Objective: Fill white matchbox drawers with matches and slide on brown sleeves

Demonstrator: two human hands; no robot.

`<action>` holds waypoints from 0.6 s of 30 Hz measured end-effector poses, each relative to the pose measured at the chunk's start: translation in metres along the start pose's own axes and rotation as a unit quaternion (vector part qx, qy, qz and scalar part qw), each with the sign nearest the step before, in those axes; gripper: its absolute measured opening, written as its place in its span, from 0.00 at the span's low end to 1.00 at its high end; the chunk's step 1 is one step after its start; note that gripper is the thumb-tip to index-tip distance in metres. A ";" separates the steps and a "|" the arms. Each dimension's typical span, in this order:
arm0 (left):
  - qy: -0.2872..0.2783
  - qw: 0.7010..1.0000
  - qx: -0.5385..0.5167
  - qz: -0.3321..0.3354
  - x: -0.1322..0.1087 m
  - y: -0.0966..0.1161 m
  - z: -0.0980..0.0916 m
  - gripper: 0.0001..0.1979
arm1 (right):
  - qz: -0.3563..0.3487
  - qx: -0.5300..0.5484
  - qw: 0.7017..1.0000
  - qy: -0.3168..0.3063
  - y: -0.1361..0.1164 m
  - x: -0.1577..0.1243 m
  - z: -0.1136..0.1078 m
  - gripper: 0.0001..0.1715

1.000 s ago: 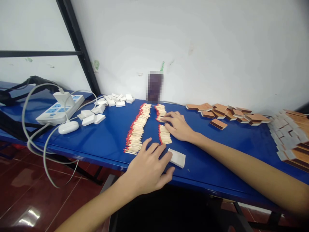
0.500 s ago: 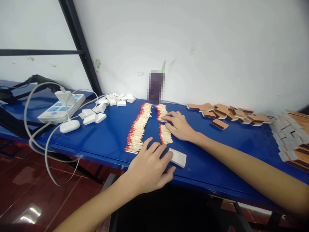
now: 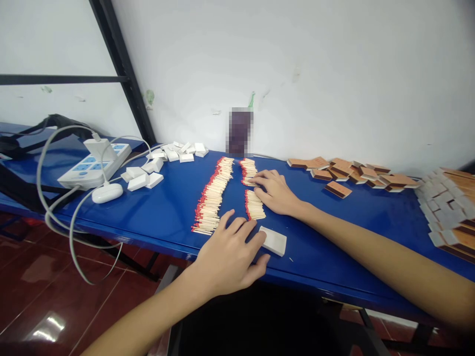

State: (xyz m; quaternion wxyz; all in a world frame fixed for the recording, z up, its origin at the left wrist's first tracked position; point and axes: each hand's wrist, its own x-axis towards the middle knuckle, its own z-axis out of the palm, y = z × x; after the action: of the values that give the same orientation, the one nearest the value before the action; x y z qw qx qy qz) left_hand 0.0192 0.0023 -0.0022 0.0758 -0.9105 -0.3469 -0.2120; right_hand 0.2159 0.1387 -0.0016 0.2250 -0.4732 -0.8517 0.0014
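Note:
My left hand [image 3: 230, 257] rests at the front edge of the blue table, fingers spread and holding nothing. Beside its fingers lies a white matchbox tray [image 3: 275, 241], its inside partly seen. A long row of red-tipped matches [image 3: 212, 198] runs away from me beyond that hand. To its right is a shorter row, split by a gap into a far group of matches [image 3: 248, 169] and a near group [image 3: 254, 204]. My right hand [image 3: 276, 192] lies over the gap with fingers stretched out, fingertips touching the matches at the far group's near end.
Several white trays [image 3: 138, 182] lie at the back left, near a power strip [image 3: 92, 168] with looping white cables. Brown matchbox sleeves [image 3: 338, 190] are scattered at the back right. Stacked matchboxes [image 3: 449, 207] stand at the far right. A wall closes off the back.

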 end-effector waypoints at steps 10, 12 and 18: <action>-0.004 1.000 0.001 0.000 0.000 0.000 0.001 0.15 | 0.002 0.003 1.000 0.003 0.001 0.000 0.000 0.23; -0.006 1.000 0.000 -0.001 0.000 0.000 0.000 0.15 | 0.004 0.004 1.000 0.002 0.000 0.000 0.000 0.22; 0.001 1.000 0.001 0.000 0.000 0.000 0.000 0.15 | 0.010 0.012 1.000 0.002 -0.001 0.000 -0.001 0.21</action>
State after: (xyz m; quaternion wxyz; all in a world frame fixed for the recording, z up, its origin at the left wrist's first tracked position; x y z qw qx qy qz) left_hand 0.0191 0.0023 -0.0020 0.0768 -0.9102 -0.3471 -0.2126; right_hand 0.2154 0.1380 -0.0003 0.2323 -0.4789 -0.8464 0.0133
